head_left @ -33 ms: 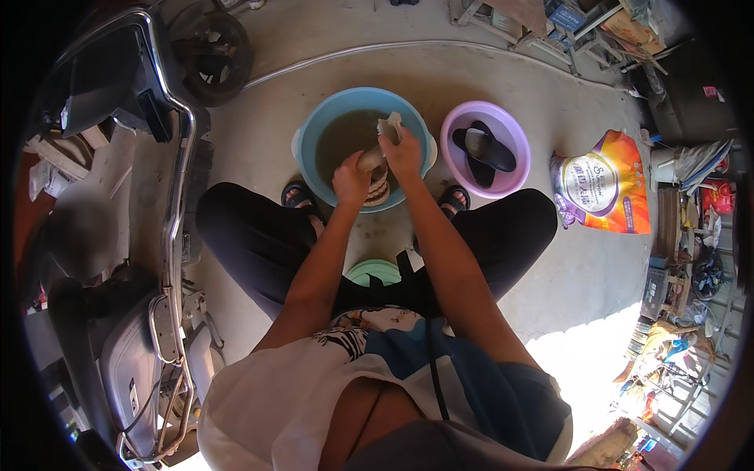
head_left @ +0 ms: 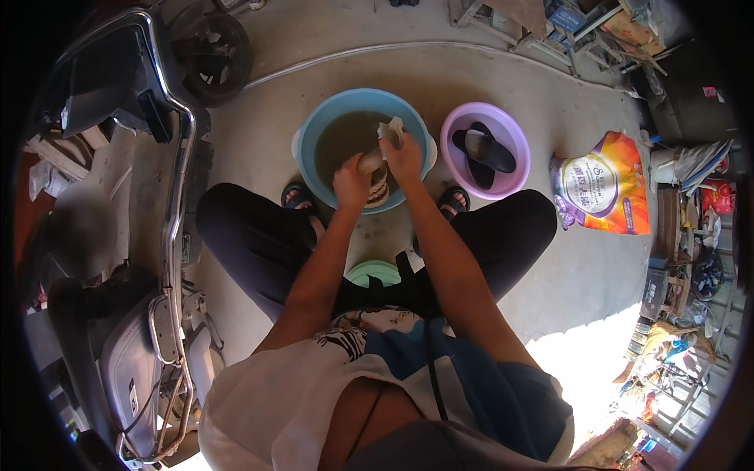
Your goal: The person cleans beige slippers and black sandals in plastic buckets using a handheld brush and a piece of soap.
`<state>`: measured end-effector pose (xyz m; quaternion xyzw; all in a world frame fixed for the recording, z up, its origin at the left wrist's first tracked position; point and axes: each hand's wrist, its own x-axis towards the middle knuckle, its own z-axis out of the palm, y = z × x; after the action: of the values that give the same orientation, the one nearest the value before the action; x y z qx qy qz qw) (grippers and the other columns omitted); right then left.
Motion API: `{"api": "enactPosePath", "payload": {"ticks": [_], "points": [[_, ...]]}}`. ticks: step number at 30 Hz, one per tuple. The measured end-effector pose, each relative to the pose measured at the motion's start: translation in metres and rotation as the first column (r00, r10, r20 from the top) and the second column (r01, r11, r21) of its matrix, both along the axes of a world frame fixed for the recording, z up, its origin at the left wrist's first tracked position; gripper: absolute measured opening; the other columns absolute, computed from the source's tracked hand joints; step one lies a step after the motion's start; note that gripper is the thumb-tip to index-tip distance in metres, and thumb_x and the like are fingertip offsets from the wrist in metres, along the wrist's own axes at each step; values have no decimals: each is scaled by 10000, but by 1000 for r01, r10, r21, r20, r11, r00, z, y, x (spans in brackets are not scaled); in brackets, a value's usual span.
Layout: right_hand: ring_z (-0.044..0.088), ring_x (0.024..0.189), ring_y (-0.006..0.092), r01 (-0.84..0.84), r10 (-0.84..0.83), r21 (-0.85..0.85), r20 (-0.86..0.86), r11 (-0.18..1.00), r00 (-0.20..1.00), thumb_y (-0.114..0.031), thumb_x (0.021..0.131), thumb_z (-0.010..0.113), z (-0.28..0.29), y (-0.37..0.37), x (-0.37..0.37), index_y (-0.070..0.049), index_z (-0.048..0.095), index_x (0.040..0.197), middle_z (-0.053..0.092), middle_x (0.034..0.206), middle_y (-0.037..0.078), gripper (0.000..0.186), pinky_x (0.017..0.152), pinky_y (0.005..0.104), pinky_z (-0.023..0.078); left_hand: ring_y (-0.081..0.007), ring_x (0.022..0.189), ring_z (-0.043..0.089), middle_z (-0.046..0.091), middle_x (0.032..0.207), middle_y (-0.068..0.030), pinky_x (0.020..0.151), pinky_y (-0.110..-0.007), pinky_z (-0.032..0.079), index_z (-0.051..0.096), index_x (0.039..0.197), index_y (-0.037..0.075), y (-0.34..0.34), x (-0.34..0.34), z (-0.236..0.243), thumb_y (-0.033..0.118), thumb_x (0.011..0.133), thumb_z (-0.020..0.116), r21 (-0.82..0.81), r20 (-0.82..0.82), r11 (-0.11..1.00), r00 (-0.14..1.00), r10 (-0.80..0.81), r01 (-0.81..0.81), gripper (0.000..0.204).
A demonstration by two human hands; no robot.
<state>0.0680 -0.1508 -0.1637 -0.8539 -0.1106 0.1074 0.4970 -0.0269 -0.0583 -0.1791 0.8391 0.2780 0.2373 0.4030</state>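
Note:
Both my hands are over a light blue basin of murky water, between my feet. My left hand is closed on the near end of a wet, pale beige item. My right hand grips the same item farther up, where a ragged whitish end sticks out above the fingers. A ridged tan part hangs below, between my hands and the basin's near wall. Fingers cover much of the item, so its kind cannot be made out. To the right, a pink-purple basin holds dark, shoe-shaped pieces.
An orange, purple and white detergent bag lies right of the basins. A scooter with a chrome frame stands at the left. Something round and green shows beneath me. A pale hose crosses the floor beyond; clutter lines the right side.

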Motion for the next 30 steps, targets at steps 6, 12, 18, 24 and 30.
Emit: {"api": "enactPosePath", "payload": {"ticks": [6, 12, 18, 24, 30], "points": [[584, 976, 398, -139, 161, -115, 206, 984, 965, -349, 772, 690, 24, 23, -74, -121, 514, 1237, 496, 1112, 195, 547, 814, 472, 488, -364, 900, 648, 678, 981, -163, 747, -424, 512, 666, 1041, 94, 11, -13, -31, 245, 817, 646, -343, 6, 937, 997, 74, -68, 271], [609, 938, 394, -52, 74, -251, 81, 967, 994, -348, 774, 691, 39, 46, -54, -148, 524, 1238, 504, 1101, 182, 533, 763, 480, 512, -363, 868, 652, 680, 948, -161, 745, -413, 505, 659, 1030, 71, 16, -7, -33, 247, 824, 649, -330, 10, 944, 1000, 28, -23, 271], [621, 896, 428, 80, -82, -189, -1, 979, 997, -413, 710, 722, -1, 18, 4, -120, 584, 1145, 582, 1068, 195, 543, 790, 494, 504, -338, 941, 645, 673, 990, -152, 809, -395, 500, 655, 1067, 55, -2, -3, -9, 99, 769, 704, -111, 88, 991, 994, -63, 73, 306], [641, 801, 216, 234, -45, 186, -685, 954, 727, -359, 721, 737, -26, -41, 34, -116, 609, 1134, 638, 964, 78, 496, 652, 362, 543, -374, 1142, 525, 609, 1160, -160, 888, -413, 466, 607, 1143, 87, 3, 0, -8, -4, 672, 732, 49, 279, 986, 946, -166, 158, 496], [619, 822, 168, 129, 39, 335, -453, 933, 891, -339, 765, 727, -32, -10, -3, -84, 594, 1183, 627, 963, 51, 508, 656, 294, 520, -381, 1130, 545, 614, 1137, -187, 890, -418, 481, 586, 1157, 77, 16, -3, -24, 100, 662, 788, -174, 16, 984, 999, -39, 41, 535]]}}
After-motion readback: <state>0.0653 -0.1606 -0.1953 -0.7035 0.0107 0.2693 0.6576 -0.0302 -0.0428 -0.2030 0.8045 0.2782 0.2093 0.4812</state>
